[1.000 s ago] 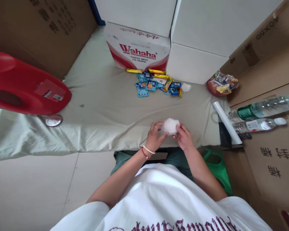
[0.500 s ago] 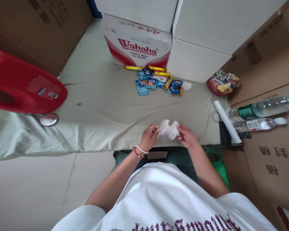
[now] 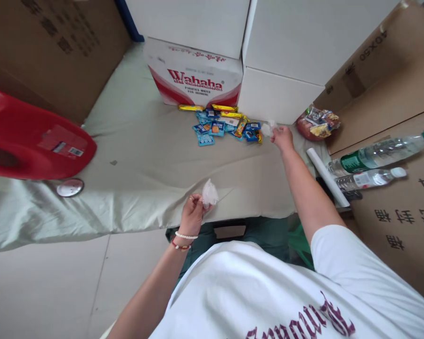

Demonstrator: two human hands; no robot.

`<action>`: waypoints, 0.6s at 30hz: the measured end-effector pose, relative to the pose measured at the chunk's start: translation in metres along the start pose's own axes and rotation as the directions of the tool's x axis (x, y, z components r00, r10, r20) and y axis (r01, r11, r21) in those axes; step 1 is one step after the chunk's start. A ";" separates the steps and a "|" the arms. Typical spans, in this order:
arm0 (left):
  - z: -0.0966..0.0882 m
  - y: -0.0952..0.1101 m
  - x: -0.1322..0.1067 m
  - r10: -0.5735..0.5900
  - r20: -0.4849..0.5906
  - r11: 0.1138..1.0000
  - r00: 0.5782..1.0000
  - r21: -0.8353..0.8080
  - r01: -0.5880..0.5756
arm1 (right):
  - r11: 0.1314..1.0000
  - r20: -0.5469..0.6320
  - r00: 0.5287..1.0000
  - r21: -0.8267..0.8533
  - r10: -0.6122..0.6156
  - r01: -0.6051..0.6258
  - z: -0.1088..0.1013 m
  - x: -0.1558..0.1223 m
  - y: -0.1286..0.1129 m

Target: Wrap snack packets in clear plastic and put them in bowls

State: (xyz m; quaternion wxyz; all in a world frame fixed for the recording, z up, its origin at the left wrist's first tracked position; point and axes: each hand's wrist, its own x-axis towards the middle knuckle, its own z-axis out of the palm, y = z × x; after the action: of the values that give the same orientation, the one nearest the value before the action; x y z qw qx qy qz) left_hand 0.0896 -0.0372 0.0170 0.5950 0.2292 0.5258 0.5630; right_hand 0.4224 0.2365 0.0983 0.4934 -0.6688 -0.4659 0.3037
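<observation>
My left hand [image 3: 192, 213] is pinched on a crumpled clear plastic bag [image 3: 210, 193] near the cloth's front edge. Its fingers hold the lower end, and the loose film puffs upward. Farther off, my right hand [image 3: 281, 137] is closed at the fingertips on crumpled clear plastic bags [image 3: 268, 128]. I cannot tell how many bags lie there. Just left of it spreads a pile of small wrapped snacks, with blue packets [image 3: 217, 128] and yellow packets [image 3: 240, 126].
A Wahaba-style printed carton [image 3: 194, 84] and white boxes [image 3: 282, 96] stand behind the snacks. A red plastic container [image 3: 70, 146] and a round tin [image 3: 69, 187] are at left. At right are a bagged snack [image 3: 318, 125], a white roll [image 3: 327, 176] and bottles [image 3: 371, 153].
My hands have moved apart. The right one went forward and right to the plastic beside the snacks. My left hand shifted slightly left, still holding one crumpled plastic bag.
</observation>
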 end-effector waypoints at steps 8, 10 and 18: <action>0.021 0.002 -0.005 0.097 0.031 0.988 0.995 0.118 -0.100 | 0.954 0.769 0.638 0.177 0.020 -0.243 0.048 -0.207 -0.004; 0.030 0.004 -0.003 0.091 0.062 0.986 0.994 0.135 -0.099 | 0.925 0.791 0.608 0.176 0.072 -0.338 0.045 -0.254 0.007; 0.048 0.005 0.005 -0.136 0.143 0.989 0.980 -0.030 0.142 | 0.826 0.526 0.799 0.284 0.291 -0.487 -0.012 -0.235 0.036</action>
State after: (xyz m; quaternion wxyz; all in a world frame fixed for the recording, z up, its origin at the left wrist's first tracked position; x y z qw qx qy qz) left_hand 0.1292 -0.0161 0.0360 0.6730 0.2191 0.4858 0.5129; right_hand 0.3543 0.0124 0.0559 0.4211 -0.5426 -0.3446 0.6399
